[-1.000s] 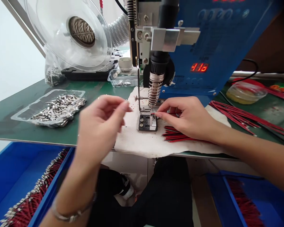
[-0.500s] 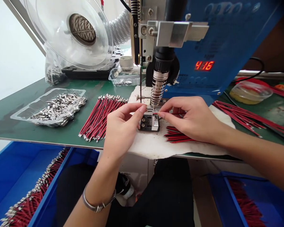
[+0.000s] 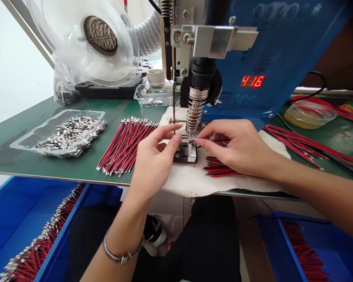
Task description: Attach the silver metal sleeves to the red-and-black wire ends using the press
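My right hand (image 3: 233, 145) pinches a thin red-and-black wire (image 3: 223, 140) between thumb and forefinger. Its tip points left into the small metal jig (image 3: 191, 152), right under the soldering iron's tip (image 3: 191, 131). On the jig's left side is my left hand (image 3: 155, 156), thumb and forefinger apart, with nothing visible between them. A coil spring (image 3: 197, 103) wraps the iron's lower end. Loose red-and-black wires (image 3: 220, 167) lie on the white cloth (image 3: 188, 184) below my right hand. Whether a metal connector sits in the jig is too small to tell.
A clear tray of metal connectors (image 3: 73, 137) and a bundle of wires with metal ends (image 3: 125, 147) lie to the left. The blue soldering machine (image 3: 253, 103) stands behind, reading 416. Blue bins (image 3: 55, 239) sit below the table; more wires (image 3: 297, 145) lie right.
My left thumb and forefinger have spread apart, and that hand has shifted slightly. My right hand keeps its pinch on the wire at the jig. The view has moved a little.
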Demonstrator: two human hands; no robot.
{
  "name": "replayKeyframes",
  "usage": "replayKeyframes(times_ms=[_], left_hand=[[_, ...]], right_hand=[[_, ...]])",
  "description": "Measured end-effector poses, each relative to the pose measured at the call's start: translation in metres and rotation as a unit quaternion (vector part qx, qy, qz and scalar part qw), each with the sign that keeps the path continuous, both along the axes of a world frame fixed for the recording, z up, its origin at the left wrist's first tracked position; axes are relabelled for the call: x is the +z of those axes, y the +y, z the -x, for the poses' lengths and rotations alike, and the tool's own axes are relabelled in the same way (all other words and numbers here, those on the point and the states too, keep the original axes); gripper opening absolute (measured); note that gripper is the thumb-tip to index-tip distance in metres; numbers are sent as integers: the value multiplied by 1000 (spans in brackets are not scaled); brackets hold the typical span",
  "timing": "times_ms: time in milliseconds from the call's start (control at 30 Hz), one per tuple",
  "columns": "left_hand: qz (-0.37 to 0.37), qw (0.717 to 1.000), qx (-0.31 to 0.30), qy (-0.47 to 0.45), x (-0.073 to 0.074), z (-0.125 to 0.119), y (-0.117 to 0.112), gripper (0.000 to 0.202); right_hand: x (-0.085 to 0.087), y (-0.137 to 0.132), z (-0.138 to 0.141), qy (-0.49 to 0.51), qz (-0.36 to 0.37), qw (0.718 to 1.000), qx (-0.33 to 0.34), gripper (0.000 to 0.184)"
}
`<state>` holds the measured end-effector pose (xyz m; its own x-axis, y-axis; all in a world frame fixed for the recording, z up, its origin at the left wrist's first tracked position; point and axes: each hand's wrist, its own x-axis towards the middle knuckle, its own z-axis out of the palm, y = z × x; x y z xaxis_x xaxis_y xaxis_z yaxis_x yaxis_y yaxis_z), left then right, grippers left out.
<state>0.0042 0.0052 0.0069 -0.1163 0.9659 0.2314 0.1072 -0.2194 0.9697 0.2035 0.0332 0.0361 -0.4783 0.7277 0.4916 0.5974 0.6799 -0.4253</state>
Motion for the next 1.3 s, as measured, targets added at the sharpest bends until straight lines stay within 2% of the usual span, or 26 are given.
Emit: replayKeyframes(times_ms=[133, 333, 500, 1300], left_hand=[[-15, 1000, 8, -25, 1, 0, -1, 28], [2, 1000, 0, 1, -1, -1, -2, 29], [-19, 1000, 6, -18, 1, 0, -1, 23], [11, 1000, 15, 12, 4, -3, -6, 17]], right_hand=[[-1, 0, 0, -2, -10, 1000, 3, 13], [-1, 0, 0, -10, -8, 1000, -2, 14], [0, -1, 0, -11, -8, 1000, 1, 13], [-2, -2, -1, -32, -45, 998, 11, 12]])
